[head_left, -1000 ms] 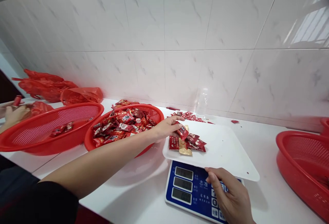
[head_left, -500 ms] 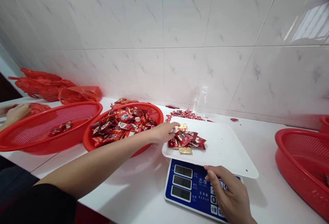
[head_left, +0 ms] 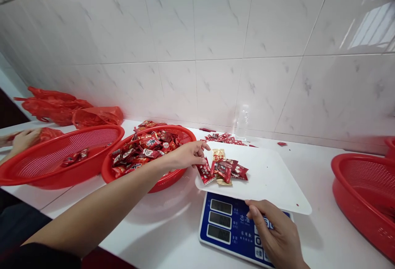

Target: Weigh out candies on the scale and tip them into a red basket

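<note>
My left hand is over the left edge of a white scale tray, thumb and fingers closed on the upper end of a red candy packet. Beside that packet lies a small pile of red wrapped candies, with a gold packet behind them. My right hand is closed at the front edge of the tray, its index fingertip and thumb pinched there. Under the tray is a blue digital scale, its keys partly covered by my right hand.
A red basket full of wrapped candies stands left of the tray; a second red basket is beyond it. Another basket stands at right. Red plastic bags, another person's hands and a clear cup are near the wall.
My left hand has drawn slightly left from the pile, and a red packet now tilts at its fingers, apart from the gold one. My right hand stays at the tray edge.
</note>
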`<state>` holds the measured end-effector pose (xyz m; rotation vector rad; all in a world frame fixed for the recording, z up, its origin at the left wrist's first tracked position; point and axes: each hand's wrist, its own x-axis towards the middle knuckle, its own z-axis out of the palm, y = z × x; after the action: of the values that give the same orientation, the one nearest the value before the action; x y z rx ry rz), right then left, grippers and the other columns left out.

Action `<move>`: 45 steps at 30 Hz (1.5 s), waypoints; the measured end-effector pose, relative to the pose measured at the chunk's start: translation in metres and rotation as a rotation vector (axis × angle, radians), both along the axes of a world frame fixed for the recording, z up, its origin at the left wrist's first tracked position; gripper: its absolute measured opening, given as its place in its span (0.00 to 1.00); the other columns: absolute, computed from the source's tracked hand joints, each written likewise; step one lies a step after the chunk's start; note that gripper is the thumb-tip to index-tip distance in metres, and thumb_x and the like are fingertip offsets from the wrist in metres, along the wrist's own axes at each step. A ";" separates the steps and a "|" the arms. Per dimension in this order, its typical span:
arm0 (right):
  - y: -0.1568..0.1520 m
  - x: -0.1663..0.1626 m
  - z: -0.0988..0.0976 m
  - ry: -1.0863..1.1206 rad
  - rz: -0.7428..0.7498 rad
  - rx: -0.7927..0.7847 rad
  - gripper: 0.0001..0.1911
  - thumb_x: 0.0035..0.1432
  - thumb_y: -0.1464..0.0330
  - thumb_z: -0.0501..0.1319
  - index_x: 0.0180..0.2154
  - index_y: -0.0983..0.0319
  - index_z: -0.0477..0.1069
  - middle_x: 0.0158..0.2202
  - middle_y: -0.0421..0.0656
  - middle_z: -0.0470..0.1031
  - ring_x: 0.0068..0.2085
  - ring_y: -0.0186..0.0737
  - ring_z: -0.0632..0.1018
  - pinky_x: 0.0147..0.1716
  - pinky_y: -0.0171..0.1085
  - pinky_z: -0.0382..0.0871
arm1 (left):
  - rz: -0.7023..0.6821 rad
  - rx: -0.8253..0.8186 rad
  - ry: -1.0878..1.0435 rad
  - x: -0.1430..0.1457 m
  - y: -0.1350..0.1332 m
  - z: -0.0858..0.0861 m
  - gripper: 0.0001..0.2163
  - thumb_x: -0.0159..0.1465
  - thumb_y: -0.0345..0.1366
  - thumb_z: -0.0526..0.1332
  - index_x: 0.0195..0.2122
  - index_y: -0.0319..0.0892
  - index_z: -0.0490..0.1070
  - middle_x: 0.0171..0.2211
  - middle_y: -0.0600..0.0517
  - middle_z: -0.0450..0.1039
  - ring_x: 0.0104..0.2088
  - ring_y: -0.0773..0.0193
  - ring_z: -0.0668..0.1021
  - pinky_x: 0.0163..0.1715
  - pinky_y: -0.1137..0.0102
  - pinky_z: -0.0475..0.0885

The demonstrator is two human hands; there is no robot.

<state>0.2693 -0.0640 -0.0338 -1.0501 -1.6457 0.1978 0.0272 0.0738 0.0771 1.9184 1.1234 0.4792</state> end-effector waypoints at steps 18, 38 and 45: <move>-0.003 -0.004 0.000 0.044 -0.025 -0.076 0.10 0.63 0.64 0.56 0.32 0.57 0.74 0.25 0.38 0.74 0.25 0.34 0.73 0.27 0.32 0.66 | -0.084 -0.188 -0.621 0.026 -0.092 0.045 0.09 0.60 0.31 0.64 0.41 0.44 0.68 0.31 0.55 0.67 0.26 0.70 0.74 0.26 0.71 0.74; -0.001 -0.004 -0.003 0.070 0.008 -0.059 0.08 0.63 0.67 0.56 0.35 0.56 0.74 0.27 0.38 0.75 0.29 0.36 0.76 0.29 0.33 0.66 | -0.205 0.286 0.281 0.039 -0.025 -0.035 0.46 0.49 0.58 0.67 0.66 0.51 0.50 0.70 0.43 0.35 0.67 0.35 0.40 0.62 0.43 0.42; -0.002 -0.004 -0.005 0.077 0.009 -0.069 0.08 0.63 0.66 0.56 0.34 0.57 0.73 0.27 0.38 0.75 0.30 0.36 0.77 0.31 0.33 0.66 | -0.258 0.326 0.394 0.055 -0.002 -0.044 0.44 0.50 0.59 0.64 0.66 0.50 0.53 0.66 0.39 0.50 0.66 0.34 0.46 0.59 0.42 0.48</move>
<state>0.2648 -0.0658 -0.0383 -1.0738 -1.5845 0.2990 0.0821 0.0716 0.0335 2.4817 1.0624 0.1476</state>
